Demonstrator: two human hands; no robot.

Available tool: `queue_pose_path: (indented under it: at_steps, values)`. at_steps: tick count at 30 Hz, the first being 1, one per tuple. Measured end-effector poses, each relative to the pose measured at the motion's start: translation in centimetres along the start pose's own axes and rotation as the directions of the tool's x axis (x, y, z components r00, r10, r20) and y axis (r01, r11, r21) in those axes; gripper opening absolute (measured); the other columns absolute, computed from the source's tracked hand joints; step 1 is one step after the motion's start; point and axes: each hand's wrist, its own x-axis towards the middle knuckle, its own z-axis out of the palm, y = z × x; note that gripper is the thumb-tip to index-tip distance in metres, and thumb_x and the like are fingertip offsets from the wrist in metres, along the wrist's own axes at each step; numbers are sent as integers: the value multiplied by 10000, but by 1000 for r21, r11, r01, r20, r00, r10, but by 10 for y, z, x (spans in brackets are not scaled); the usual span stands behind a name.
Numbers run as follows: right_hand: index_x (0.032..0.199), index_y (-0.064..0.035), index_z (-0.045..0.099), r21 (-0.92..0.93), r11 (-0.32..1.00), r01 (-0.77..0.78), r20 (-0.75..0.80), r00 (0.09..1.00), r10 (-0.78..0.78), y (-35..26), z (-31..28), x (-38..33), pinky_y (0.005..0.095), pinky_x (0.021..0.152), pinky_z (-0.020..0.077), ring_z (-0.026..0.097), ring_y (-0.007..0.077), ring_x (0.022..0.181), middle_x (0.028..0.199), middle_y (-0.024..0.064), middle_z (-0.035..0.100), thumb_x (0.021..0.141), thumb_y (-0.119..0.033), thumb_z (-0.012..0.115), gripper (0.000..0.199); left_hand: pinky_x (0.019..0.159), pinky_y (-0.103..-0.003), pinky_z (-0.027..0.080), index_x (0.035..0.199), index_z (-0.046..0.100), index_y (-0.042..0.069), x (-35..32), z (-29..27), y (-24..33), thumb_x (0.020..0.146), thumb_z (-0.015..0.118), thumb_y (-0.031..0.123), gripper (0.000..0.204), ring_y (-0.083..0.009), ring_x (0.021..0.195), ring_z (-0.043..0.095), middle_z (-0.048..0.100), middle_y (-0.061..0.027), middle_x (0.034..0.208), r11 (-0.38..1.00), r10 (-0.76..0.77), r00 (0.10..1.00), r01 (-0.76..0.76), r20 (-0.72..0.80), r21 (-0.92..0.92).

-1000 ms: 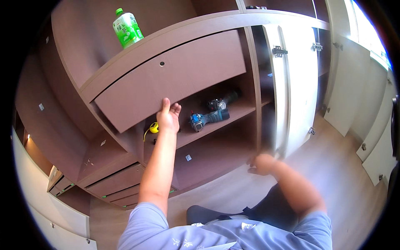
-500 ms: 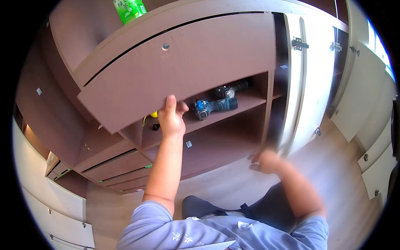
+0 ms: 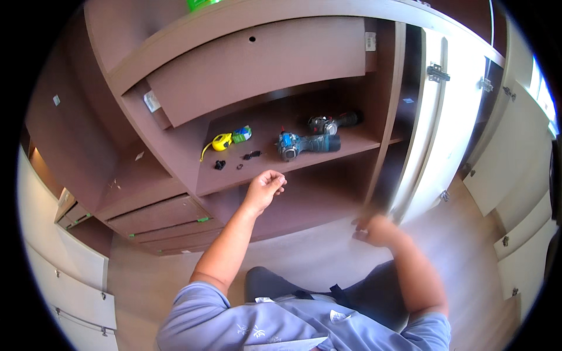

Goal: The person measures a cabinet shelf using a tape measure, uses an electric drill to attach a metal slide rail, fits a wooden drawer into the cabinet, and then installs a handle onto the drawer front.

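Note:
My left hand (image 3: 264,188) hangs loosely curled, holding nothing, just in front of the brown shelf's front edge (image 3: 304,165). Above it a brown flap door (image 3: 257,64) with a small hole stands raised over the open compartment. On the shelf lie a blue cordless drill (image 3: 305,144), a second dark drill (image 3: 332,123), a yellow tape measure (image 3: 222,141) and small dark bits (image 3: 250,155). My right hand (image 3: 374,229) is blurred, low by the vertical divider (image 3: 383,134); I cannot tell whether it grips anything.
A white tall door (image 3: 433,128) with metal hinges stands ajar at the right. Brown drawers (image 3: 158,216) sit lower left, white drawer fronts (image 3: 64,281) at the far left. A green bottle (image 3: 202,4) stands on top. Wooden floor lies below.
My left hand has let go of the flap door's lower edge and dropped to shelf height. The flap now stands higher, uncovering the shelf and tools. The view has shifted.

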Motion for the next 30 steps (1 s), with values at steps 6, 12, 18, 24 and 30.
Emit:
queue_pose_path:
  at_steps: [6, 12, 18, 24, 30]
  values:
    - [1280, -88, 695, 49, 999, -13, -4, 1000, 14, -4, -2, 3, 441, 913, 556, 714, 367, 1021, 1114, 140, 767, 914, -360, 736, 459, 718, -244, 513, 1054, 669, 51, -10, -46, -21, 1020, 670, 122, 79, -81, 795, 606, 687, -2, 928, 974, 88, 996, -82, -18, 211]
    - [1289, -87, 694, 57, 996, -68, 49, 997, 66, -13, -10, 8, 431, 913, 561, 717, 365, 1019, 1121, 144, 766, 912, -352, 744, 463, 683, -248, 497, 1025, 684, 36, -10, -86, -7, 992, 693, 103, 75, -67, 736, 576, 655, 17, 840, 873, 268, 943, -152, -197, 464]
    - [1296, -87, 693, 53, 995, -89, 35, 996, 87, -18, -11, 9, 429, 909, 566, 719, 366, 1011, 1134, 144, 766, 911, -323, 748, 455, 838, -318, 551, 1130, 686, 16, 6, -171, 0, 944, 709, 93, 203, -161, 894, 688, 740, -90, 1009, 782, 503, 680, -94, -533, 616]
    - [1298, -89, 692, 61, 995, -85, -4, 996, 85, -11, -5, 13, 433, 906, 568, 722, 370, 997, 1120, 139, 769, 899, -308, 767, 461, 944, -398, 539, 1324, 623, 34, 24, -198, 2, 895, 757, 125, 458, -292, 1059, 678, 657, -185, 1265, 661, 336, 824, 139, -457, 738]
    - [1287, -91, 699, 58, 998, -23, -38, 999, 26, -4, -1, 26, 430, 901, 569, 723, 371, 995, 1104, 134, 772, 896, -316, 770, 456, 942, -439, 530, 1113, 709, 42, 44, -196, 13, 906, 762, 186, 258, -384, 1060, 669, 703, -185, 1138, 621, 233, 871, 208, -432, 755]
